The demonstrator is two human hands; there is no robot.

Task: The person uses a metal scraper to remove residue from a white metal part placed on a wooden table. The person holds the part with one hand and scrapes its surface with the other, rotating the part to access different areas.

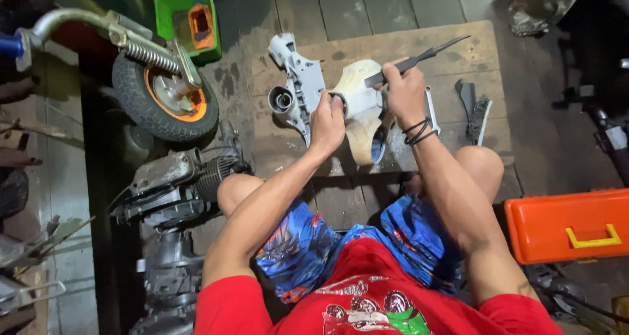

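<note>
A cream-coloured moulded cover part (358,96) stands on a wooden board (458,53), beside a grey plastic housing with a round tube opening (296,86). My left hand (327,122) grips the edge of the cream part where it meets the grey housing. My right hand (404,92) holds a long dark pointed tool (419,59), like a file or knife, with its near end against the top of the cream part and its tip pointing away to the right. A black band sits on my right wrist.
A small wheel with an orange hub and a spring (164,92) lies at left, a green box (187,20) behind it. An engine block (177,177) sits by my left knee. An orange toolbox (570,227) is at right. A wire brush (477,112) rests on the board.
</note>
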